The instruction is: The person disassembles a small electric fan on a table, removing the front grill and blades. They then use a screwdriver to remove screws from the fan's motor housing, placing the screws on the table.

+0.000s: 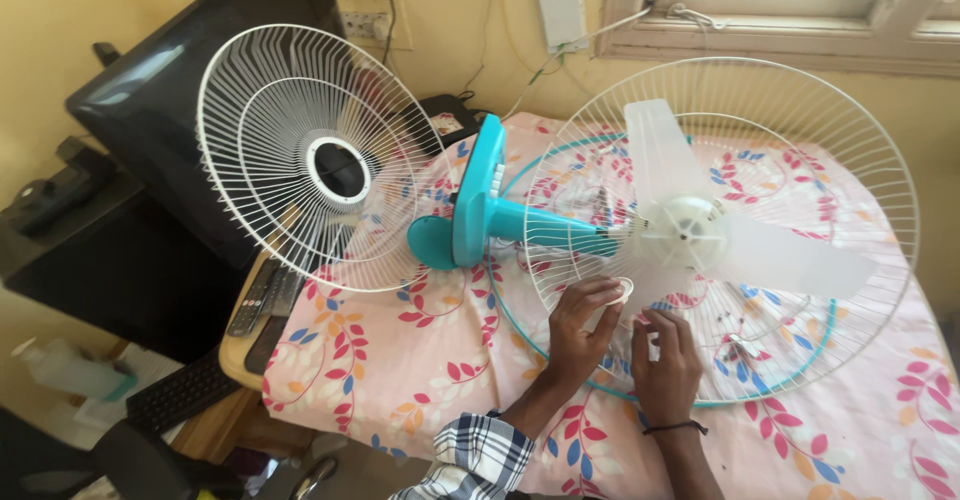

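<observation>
left hand [578,328] at the near rim of the rear grille [850,160], thumb and forefinger pinched on a small white ring [622,289]. right hand [665,365] just beside it, fingers curled against the grille wires below the hub [686,232]; closed on a wire or merely resting there, cannot tell. black band on the right wrist, plaid sleeve [480,455] on the left forearm.

lying on its side on a bed [400,380] under a pink sheet with leaf print: a fan, teal motor housing [480,205] toward the far left of the bed, teal shaft pointing right into the grille. three translucent white blades [800,260] mounted on the hub inside the grille, one up, one right, one down toward the hands. teal rim band [520,330] lying on the sheet under the grille, curving round past the hands.

front grille [300,150] separate, standing tilted at the left edge of the bed, leaning toward the black screen [160,90] behind it, white centre ring with dark hole.

off the left edge: remotes [262,300] on a wooden ledge, keyboard [180,395] lower down. on the far wall: switch socket [365,22], white box [562,12], window sill [780,35].
</observation>
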